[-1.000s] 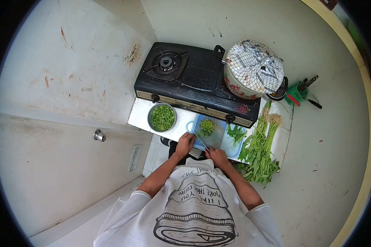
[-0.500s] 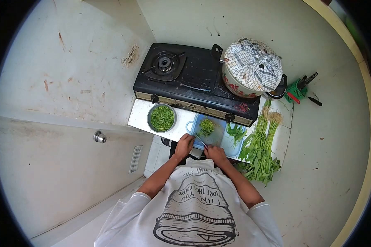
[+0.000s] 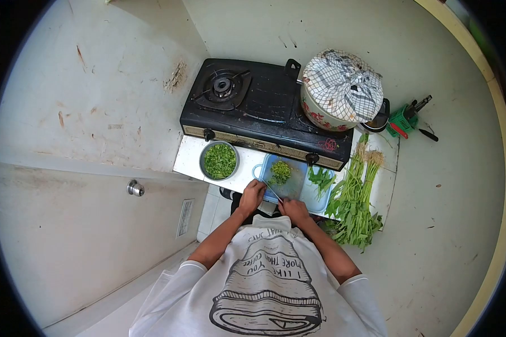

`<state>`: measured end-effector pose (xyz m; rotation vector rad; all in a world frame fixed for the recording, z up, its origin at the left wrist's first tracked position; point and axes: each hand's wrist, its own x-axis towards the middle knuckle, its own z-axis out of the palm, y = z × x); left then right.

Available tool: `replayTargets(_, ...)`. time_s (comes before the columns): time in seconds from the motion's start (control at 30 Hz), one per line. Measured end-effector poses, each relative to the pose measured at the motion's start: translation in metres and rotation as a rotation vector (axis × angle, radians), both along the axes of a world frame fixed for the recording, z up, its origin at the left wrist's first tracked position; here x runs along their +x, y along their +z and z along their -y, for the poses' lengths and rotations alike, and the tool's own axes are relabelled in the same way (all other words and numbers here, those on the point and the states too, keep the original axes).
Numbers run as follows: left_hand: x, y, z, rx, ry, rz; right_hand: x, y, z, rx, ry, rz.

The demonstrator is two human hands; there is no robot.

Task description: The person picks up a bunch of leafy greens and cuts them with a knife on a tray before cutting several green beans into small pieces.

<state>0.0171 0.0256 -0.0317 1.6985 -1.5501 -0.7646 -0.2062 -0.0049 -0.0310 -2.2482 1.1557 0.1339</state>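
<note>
In the head view, my right hand (image 3: 294, 210) is closed round the handle of a small knife (image 3: 273, 192). Its blade points up and left across the near edge of the blue cutting board (image 3: 291, 189). At the board's near left corner is my left hand (image 3: 253, 194), fingers curled together beside the blade's tip; whatever they pinch is hidden. Chopped green vegetable (image 3: 280, 172) lies heaped on the board. Leafy pieces (image 3: 321, 180) rest on a light blue tray (image 3: 311, 197) to the right. A round bowl (image 3: 201, 168) on the left holds chopped greens.
A black two-burner stove (image 3: 270, 95) stands behind the board. On its right side sits a large flowered pot (image 3: 322, 114) topped with a checked cloth (image 3: 343, 84). Long-stemmed leafy greens (image 3: 357, 196) lie at the right, near a green basket (image 3: 400, 122) with utensils.
The view has shifted very slightly. Both hands and the knife stay in nearly the same place.
</note>
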Motion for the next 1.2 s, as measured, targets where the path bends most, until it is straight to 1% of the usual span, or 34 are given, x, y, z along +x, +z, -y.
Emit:
replayTargets(0.17, -0.002, 0.001, -0.003, -0.041, 0.012, -0.004, 0.005, -0.002, 0.002, -0.028, -0.021, 0.025)
replayTargets(0.27, 0.001, -0.003, -0.003, -0.064, -0.009, 0.047, 0.003, 0.001, 0.001, -0.037, -0.048, 0.029)
replayTargets(0.33, 0.003, -0.003, -0.002, -0.021, -0.009, 0.032, 0.0, 0.001, -0.001, -0.071, -0.084, 0.037)
replayTargets(0.43, 0.004, -0.002, -0.002, -0.03, 0.002, 0.009, -0.005, 0.001, -0.002, -0.038, -0.084, 0.044)
replayTargets(0.63, 0.004, -0.007, -0.001, -0.022, 0.002, -0.01, -0.006, 0.0, -0.006, -0.026, 0.01, 0.035)
replayTargets(0.77, 0.003, 0.001, -0.001, -0.013, -0.013, 0.019, 0.005, -0.004, -0.005, -0.044, -0.013, 0.023)
replayTargets(0.97, 0.007, -0.009, -0.01, -0.046, -0.022, 0.014, 0.012, -0.004, -0.001, -0.065, -0.053, 0.023)
replayTargets(1.03, 0.008, -0.008, -0.008, -0.047, -0.021, 0.042, 0.008, -0.004, -0.005, -0.115, -0.099, 0.049)
replayTargets(1.13, 0.01, -0.006, -0.005, -0.046, -0.031, 0.089, 0.003, -0.001, -0.008, -0.096, -0.122, 0.049)
replayTargets(1.2, 0.01, -0.003, -0.003, -0.041, -0.038, 0.11, 0.003, 0.001, -0.01, -0.084, -0.097, 0.043)
